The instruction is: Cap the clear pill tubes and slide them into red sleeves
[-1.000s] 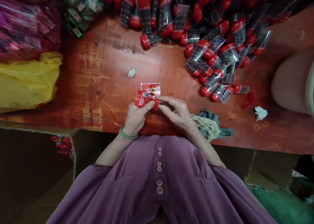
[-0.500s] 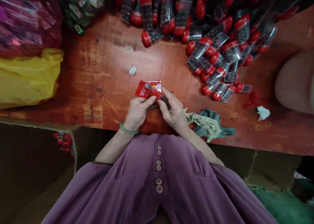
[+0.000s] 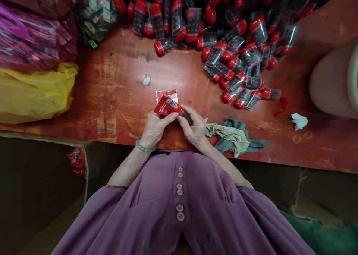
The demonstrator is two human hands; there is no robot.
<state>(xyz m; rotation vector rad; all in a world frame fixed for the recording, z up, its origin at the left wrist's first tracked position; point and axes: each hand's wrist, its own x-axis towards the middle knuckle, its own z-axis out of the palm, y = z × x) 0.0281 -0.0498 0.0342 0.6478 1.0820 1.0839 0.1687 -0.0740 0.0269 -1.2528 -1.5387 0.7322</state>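
Over the table's near edge, my left hand (image 3: 156,127) pinches a red printed card or packet (image 3: 162,106) with a barcode on it. My right hand (image 3: 195,127) has its fingers closed round a dark-filled tube (image 3: 186,116), whose red end lies against the barcode piece near my left thumb. Just beyond sits a second red printed piece (image 3: 167,94) with a pale edge and a white patch; whether it is joined to the first I cannot tell. The fingertips under both things are hidden. A green bead bracelet (image 3: 145,147) circles my left wrist.
Many clear red-capped tubes (image 3: 215,55) with dark contents are heaped at the back. Crumpled cloths (image 3: 233,135) lie right of my hands. A pale bucket (image 3: 334,79) stands far right. A yellow bag (image 3: 36,94) and a bag of green packets (image 3: 97,12) are at left.
The view has shifted a little. The barcode piece has tilted toward the tube and now shows apart from the red piece beyond. Both hands keep their hold.
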